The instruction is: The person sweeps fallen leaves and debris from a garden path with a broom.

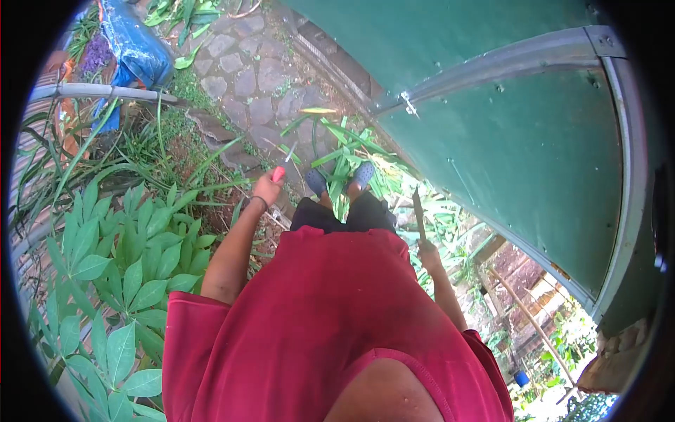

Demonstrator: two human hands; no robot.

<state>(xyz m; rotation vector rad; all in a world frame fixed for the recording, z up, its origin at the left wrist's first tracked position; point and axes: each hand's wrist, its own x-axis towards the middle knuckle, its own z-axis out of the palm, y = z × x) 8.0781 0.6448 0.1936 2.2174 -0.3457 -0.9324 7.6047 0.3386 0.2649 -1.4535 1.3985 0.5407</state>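
My left hand (pixel 266 190) is closed around the pinkish-red handle of a small knife (pixel 289 156), whose short blade points up and away from me. Out to the right, my right hand (pixel 429 257) grips a long dark-bladed tool that looks like a machete (pixel 419 214), its blade pointing forward. The grip itself is hidden in my fingers. Between the two hands, long cut green leaves (pixel 344 151) lie around my feet in dark clogs (pixel 363 175). Neither blade appears to touch the leaves.
A green metal panel with a grey frame (pixel 520 162) rises close on my right. Broad-leaved plants (pixel 130 281) crowd my left side. Ahead runs a stone-paved path (pixel 246 81), with a blue tarp (pixel 137 46) at its left. A blue container (pixel 521 378) sits at lower right.
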